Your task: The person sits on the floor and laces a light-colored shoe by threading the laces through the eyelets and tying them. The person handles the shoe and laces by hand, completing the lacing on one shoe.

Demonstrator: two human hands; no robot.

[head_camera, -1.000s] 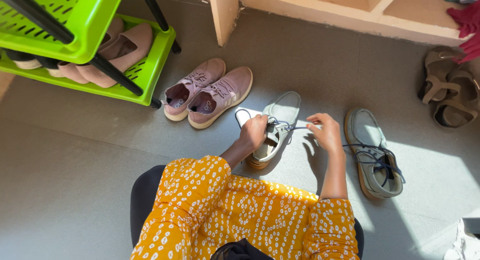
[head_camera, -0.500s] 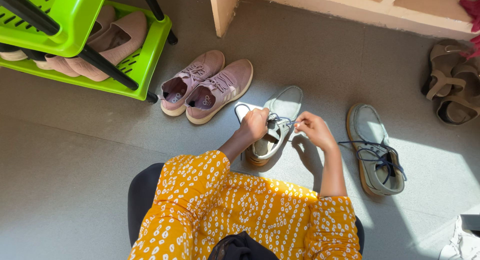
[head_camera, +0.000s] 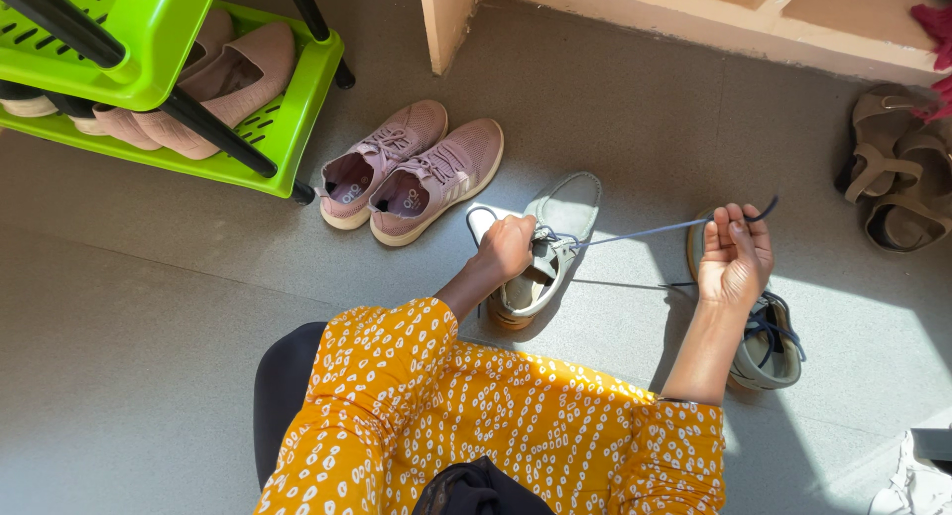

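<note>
Grey floor, lace drawn taut

Grey speckled floor (head_camera: 149,356); green shoe rack (head_camera: 278,109) at upper left. Our left hand (head_camera: 508,247) grips the grey shoe (head_camera: 555,232), fingers curled. Our right hand (head_camera: 734,255) pinches the blue lace (head_camera: 635,233), fingers together, stretched sideways.

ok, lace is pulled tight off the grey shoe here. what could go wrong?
1. The right hand holds the lace taut near its end; it could slip out of the fingers.
2. The left hand steadies the grey shoe, which is tilted on the floor; a harder pull might tip it.
3. The second grey shoe lies under the right wrist, laces loose, and could be knocked.
</note>
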